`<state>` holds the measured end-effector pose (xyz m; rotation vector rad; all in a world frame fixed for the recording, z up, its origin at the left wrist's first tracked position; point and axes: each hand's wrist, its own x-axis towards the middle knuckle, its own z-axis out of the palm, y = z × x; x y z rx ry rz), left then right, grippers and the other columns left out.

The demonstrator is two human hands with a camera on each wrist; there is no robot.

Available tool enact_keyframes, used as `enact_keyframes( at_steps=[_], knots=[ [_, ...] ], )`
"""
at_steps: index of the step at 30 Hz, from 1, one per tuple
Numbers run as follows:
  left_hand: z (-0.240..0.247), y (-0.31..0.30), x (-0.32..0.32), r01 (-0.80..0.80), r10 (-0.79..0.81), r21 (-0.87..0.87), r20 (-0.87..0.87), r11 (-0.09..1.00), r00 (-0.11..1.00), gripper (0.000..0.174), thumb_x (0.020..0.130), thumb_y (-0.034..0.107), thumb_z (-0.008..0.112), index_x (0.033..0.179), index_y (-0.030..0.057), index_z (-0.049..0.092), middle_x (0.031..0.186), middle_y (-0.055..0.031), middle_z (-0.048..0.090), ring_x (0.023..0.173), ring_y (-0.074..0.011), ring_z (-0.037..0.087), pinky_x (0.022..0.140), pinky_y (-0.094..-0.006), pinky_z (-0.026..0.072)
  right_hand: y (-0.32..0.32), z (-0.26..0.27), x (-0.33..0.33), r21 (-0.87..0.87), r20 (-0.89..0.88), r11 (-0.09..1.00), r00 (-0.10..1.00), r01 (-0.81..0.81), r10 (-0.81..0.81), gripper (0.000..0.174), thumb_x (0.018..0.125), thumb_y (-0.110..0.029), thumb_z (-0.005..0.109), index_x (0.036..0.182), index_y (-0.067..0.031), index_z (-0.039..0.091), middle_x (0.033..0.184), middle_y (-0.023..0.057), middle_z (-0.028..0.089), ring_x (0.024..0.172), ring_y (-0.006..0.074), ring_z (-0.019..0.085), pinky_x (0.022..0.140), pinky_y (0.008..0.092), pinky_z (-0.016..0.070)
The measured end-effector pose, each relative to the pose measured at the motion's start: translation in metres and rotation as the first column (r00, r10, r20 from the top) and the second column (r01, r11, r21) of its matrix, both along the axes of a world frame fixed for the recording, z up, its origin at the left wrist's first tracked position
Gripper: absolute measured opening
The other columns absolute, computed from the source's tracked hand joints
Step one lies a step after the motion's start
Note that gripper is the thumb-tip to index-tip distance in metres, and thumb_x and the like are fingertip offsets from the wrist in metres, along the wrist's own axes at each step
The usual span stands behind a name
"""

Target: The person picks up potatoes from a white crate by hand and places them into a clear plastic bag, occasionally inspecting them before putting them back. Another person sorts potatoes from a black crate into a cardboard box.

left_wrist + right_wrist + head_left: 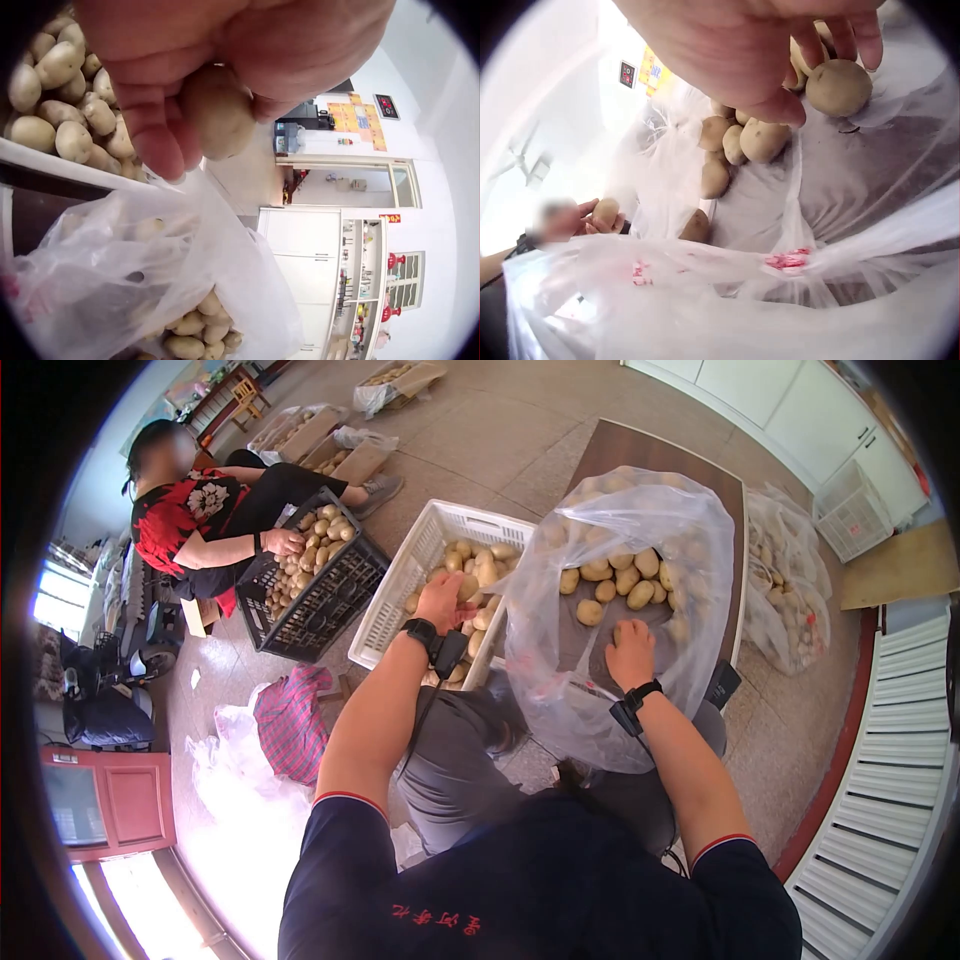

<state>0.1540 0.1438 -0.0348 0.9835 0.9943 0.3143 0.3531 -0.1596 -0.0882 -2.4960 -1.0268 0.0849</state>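
Observation:
My left hand (443, 605) is over a white crate (385, 600) full of potatoes. It holds one potato (217, 112) between thumb and fingers, and the right wrist view shows that potato (606, 213) too. My right hand (632, 655) reaches into a large clear plastic bag (545, 660) spread open in front of me. Its fingers (844, 37) lie loosely extended behind a round potato (840, 88), with the thumb low at that potato's near side. Several more potatoes (625, 580) lie deeper in the bag.
On the left a seated person (185, 520) reaches into a black crate (315, 610) of potatoes. Filled bags (785, 580) stand right of the brown table (635, 450). More potato boxes (345, 465) stand at the back. A checked cloth (292, 725) is at the lower left.

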Motion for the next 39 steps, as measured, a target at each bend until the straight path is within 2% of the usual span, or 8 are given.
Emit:
enact_keyframes(
  at_steps=[12, 20, 24, 27, 29, 30, 32, 39],
  knots=[
    [-0.025, 0.023, -0.021, -0.014, 0.008, -0.028, -0.199, 1.0, 0.98, 0.027, 0.095, 0.013, 0.053, 0.121, 0.0038, 0.049, 0.1, -0.0126, 0.058, 0.076, -0.0283, 0.064, 0.066, -0.0407, 0.0587, -0.002, 0.006, -0.007, -0.112, -0.107, 0.993, 0.994, -0.02, 0.008, 0.051, 0.077, -0.008, 0.067, 0.125, -0.0142, 0.052, 0.129, 0.0158, 0.048, 0.108, 0.0426, 0.056, 0.089, 0.0467, 0.05],
    [-0.009, 0.015, -0.003, -0.222, 0.225, 0.051, -0.05, 0.974, 0.973, 0.035, 0.094, 0.012, 0.052, 0.127, 0.0018, 0.05, 0.103, -0.0118, 0.057, 0.077, -0.0266, 0.063, 0.063, -0.0386, 0.0592, -0.006, 0.002, -0.001, -0.066, -0.172, 0.998, 0.985, -0.022, 0.01, 0.04, 0.078, -0.012, 0.063, 0.118, -0.011, 0.059, 0.123, 0.0187, 0.055, 0.104, 0.042, 0.059, 0.09, 0.0471, 0.0495],
    [0.02, -0.006, 0.01, -0.162, 0.156, 0.078, 0.08, 0.984, 0.985, 0.031, 0.094, 0.012, 0.055, 0.122, 0.0, 0.053, 0.102, -0.0108, 0.058, 0.074, -0.0231, 0.063, 0.064, -0.0367, 0.0593, -0.007, -0.034, 0.012, 0.079, -0.18, 0.997, 0.983, -0.017, 0.031, 0.037, 0.078, -0.013, 0.062, 0.115, -0.0086, 0.061, 0.118, 0.0211, 0.058, 0.1, 0.0426, 0.06, 0.088, 0.0475, 0.0497],
    [0.046, -0.029, 0.022, -0.027, 0.007, 0.16, 0.126, 0.987, 0.992, 0.026, 0.096, 0.013, 0.055, 0.119, 0.0001, 0.055, 0.1, -0.0095, 0.062, 0.069, -0.0166, 0.063, 0.063, -0.0317, 0.058, -0.001, -0.035, 0.018, 0.145, -0.317, 0.985, 0.948, 0.089, -0.039, 0.033, 0.082, -0.015, 0.062, 0.114, -0.0058, 0.061, 0.108, 0.0168, 0.063, 0.092, 0.0363, 0.064, 0.083, 0.0415, 0.0518],
    [0.054, -0.042, 0.028, 0.004, -0.029, 0.156, 0.156, 0.988, 0.987, 0.025, 0.095, 0.012, 0.056, 0.116, -0.0005, 0.057, 0.1, -0.0099, 0.062, 0.069, -0.017, 0.063, 0.062, -0.031, 0.0579, 0.002, -0.012, 0.017, 0.16, -0.867, 0.891, 0.492, 0.424, -0.078, 0.035, 0.086, -0.018, 0.062, 0.119, -0.0063, 0.059, 0.1, 0.009, 0.065, 0.081, 0.024, 0.064, 0.072, 0.0338, 0.0512],
    [0.055, -0.047, 0.031, 0.032, -0.061, 0.156, 0.184, 0.987, 0.981, 0.024, 0.093, 0.011, 0.056, 0.114, -0.0012, 0.059, 0.1, -0.0104, 0.063, 0.069, -0.0175, 0.062, 0.061, -0.0304, 0.0579, 0.001, -0.008, 0.018, 0.161, -0.866, 0.89, 0.493, 0.427, -0.08, 0.035, 0.086, -0.018, 0.062, 0.119, -0.0063, 0.059, 0.1, 0.009, 0.065, 0.081, 0.024, 0.064, 0.072, 0.0338, 0.0512],
    [0.056, -0.058, 0.037, 0.087, -0.115, 0.139, 0.207, 0.987, 0.972, 0.025, 0.092, 0.011, 0.057, 0.114, -0.0014, 0.059, 0.098, -0.0099, 0.064, 0.069, -0.017, 0.063, 0.062, -0.03, 0.0575, 0.0, 0.0, 0.022, 0.157, -0.987, 0.79, 0.067, 0.593, 0.146, 0.038, 0.089, -0.02, 0.062, 0.124, -0.0077, 0.055, 0.099, 0.0035, 0.063, 0.074, 0.0147, 0.059, 0.066, 0.0279, 0.0473],
    [0.053, -0.102, 0.066, 0.488, -0.51, 0.231, 0.041, 0.842, 0.859, 0.031, 0.094, 0.015, 0.06, 0.123, 0.0028, 0.057, 0.112, -0.0077, 0.061, 0.083, -0.0147, 0.064, 0.07, -0.0292, 0.0559, 0.009, 0.04, 0.011, 0.288, -0.943, 0.779, 0.022, 0.557, 0.333, 0.031, 0.093, -0.017, 0.058, 0.122, -0.0075, 0.055, 0.097, 0.0042, 0.063, 0.073, 0.0153, 0.059, 0.065, 0.0291, 0.047]
  ],
)
